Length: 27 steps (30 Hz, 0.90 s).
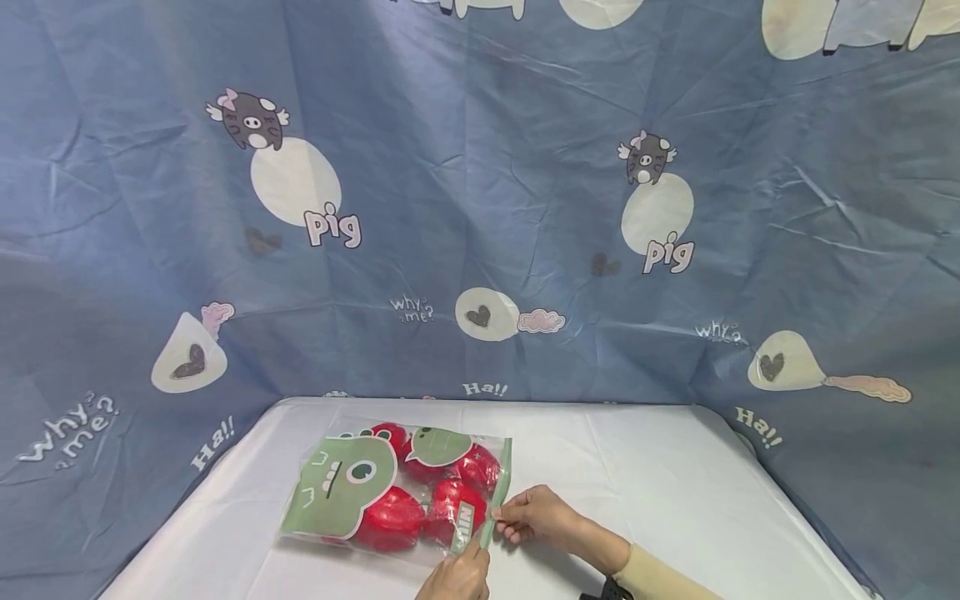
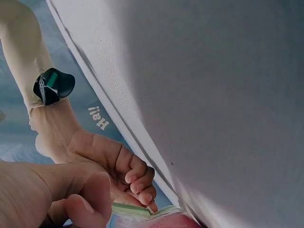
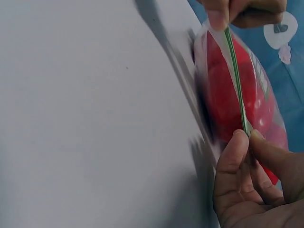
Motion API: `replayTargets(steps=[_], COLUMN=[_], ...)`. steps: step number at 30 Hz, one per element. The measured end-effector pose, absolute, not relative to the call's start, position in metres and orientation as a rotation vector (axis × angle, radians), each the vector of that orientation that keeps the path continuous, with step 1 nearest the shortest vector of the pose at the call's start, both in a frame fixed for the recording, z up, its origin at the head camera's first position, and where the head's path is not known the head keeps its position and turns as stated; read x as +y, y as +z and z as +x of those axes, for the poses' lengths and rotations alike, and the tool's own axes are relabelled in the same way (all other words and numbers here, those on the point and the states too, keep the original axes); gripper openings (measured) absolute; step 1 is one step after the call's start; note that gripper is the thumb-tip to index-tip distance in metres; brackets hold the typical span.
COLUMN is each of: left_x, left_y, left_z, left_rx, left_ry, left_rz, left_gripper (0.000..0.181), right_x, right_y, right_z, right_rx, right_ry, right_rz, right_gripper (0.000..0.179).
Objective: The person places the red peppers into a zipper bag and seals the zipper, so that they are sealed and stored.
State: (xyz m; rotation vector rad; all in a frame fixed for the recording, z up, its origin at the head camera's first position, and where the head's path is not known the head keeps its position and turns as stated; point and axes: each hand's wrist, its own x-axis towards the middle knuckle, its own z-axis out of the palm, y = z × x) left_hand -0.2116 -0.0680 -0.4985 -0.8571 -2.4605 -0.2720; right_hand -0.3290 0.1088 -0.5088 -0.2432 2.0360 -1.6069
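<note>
A clear zip bag (image 1: 341,483) with a green one-eyed monster print lies on the white table. Through its plastic show several shiny red round things (image 1: 392,518) that look like apples. My left hand (image 1: 457,577) pinches the green zip edge at the bag's near right corner. Farther along the same edge, my right hand (image 1: 542,518) pinches the strip between thumb and finger. The right wrist view shows the green zip strip (image 3: 236,71) stretched between both hands, its two sides pressed close together at the right fingertips.
The table (image 1: 637,467) has a white cover. Behind and beside it hangs a blue curtain (image 1: 525,208) printed with pigs and words. A black device (image 2: 54,86) is strapped on the right wrist over a cream sleeve.
</note>
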Motion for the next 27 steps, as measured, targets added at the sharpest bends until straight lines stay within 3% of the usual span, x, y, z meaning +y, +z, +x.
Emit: replayTargets(steps=[19,27], left_x=[-0.069,-0.067], left_y=[-0.499,-0.507], left_z=[-0.212,-0.220], left_rx=[-2.396,-2.139], left_ry=[-0.238,-0.236], left_rz=[-0.836,-0.825], left_gripper=[0.025,0.033], right_x=[0.106,0.109], right_y=[-0.510,-0.506], right_z=[-0.354,-0.367], right_rx=[2.059,2.046], right_ry=[-1.699,-1.761], right_rz=[-0.251,-0.215], right_gripper=[0.023,0.023])
